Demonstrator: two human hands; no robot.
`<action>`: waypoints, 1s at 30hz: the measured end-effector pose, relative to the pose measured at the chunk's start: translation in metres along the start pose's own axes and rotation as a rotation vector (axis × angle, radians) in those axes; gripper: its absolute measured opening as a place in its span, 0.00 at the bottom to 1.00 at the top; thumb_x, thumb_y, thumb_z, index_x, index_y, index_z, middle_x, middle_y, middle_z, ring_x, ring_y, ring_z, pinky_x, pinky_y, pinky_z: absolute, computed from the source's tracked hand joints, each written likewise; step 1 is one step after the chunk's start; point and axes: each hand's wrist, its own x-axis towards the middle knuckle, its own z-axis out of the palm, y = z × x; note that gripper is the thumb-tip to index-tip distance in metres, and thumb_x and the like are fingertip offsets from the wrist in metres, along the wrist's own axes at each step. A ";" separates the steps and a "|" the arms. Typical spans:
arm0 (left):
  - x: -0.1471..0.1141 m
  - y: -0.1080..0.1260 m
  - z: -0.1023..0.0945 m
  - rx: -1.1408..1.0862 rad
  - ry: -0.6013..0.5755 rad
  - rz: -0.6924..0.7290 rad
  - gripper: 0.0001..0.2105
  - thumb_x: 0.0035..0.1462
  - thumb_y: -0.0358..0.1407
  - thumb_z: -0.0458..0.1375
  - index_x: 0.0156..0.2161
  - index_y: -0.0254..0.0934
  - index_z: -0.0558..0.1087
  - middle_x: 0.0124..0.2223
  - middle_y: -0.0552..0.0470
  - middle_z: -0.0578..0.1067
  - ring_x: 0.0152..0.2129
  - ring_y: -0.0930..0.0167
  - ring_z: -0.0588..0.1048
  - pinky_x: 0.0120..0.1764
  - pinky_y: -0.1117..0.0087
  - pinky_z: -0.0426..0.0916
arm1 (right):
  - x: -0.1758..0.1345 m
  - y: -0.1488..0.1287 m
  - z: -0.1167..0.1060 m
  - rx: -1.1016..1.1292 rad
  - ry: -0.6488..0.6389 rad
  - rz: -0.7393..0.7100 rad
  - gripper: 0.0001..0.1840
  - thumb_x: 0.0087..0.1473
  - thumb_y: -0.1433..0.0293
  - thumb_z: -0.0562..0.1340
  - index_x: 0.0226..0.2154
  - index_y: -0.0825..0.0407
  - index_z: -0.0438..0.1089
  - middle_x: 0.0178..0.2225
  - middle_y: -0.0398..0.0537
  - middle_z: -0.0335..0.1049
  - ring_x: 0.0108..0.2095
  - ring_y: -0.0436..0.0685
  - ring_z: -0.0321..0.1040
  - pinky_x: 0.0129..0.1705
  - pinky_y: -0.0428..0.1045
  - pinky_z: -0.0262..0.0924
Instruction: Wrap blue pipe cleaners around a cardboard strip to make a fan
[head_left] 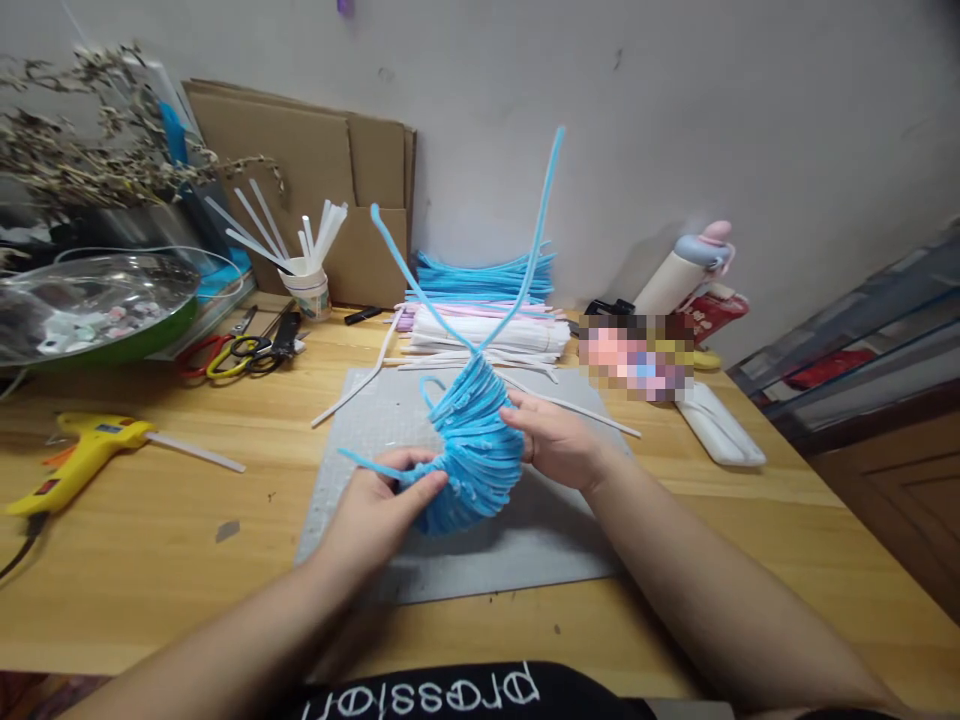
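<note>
With the clock face centred on the blue stem bundle [484, 440] and twelve o'clock set toward the wall, the assembly is located over the grey mat [555, 540] on the wooden tabletop [247, 580]. The bundle consists of fuzzy stems packed side by side in a curved fan. Two long ends extend from its top, one toward eleven o'clock and one toward one o'clock; a shorter end projects toward nine o'clock. The left grip [381, 508] is closed on the bundle's lower edge at eight o'clock, thumb on the near face. The right grip [562, 442] is at three o'clock, its fingertips against the outer edge; its far side is hidden, so whether it is fully closed cannot be told. Blue stems [484, 278] and white stems [487, 338] are stacked at twelve o'clock. The yellow glue gun [86, 455] lies at nine o'clock, a glue stick protruding from its rear. Scissors [196, 360] lie near ten o'clock. A white bottle [667, 282] is positioned between one and two o'clock.
</note>
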 end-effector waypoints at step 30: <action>-0.004 0.044 -0.047 0.884 -0.166 0.597 0.08 0.57 0.42 0.57 0.32 0.40 0.72 0.30 0.57 0.75 0.31 0.71 0.72 0.55 0.60 0.54 | -0.021 -0.001 0.028 0.044 0.002 -0.001 0.24 0.43 0.69 0.69 0.45 0.54 0.70 0.37 0.50 0.76 0.33 0.53 0.74 0.41 0.49 0.67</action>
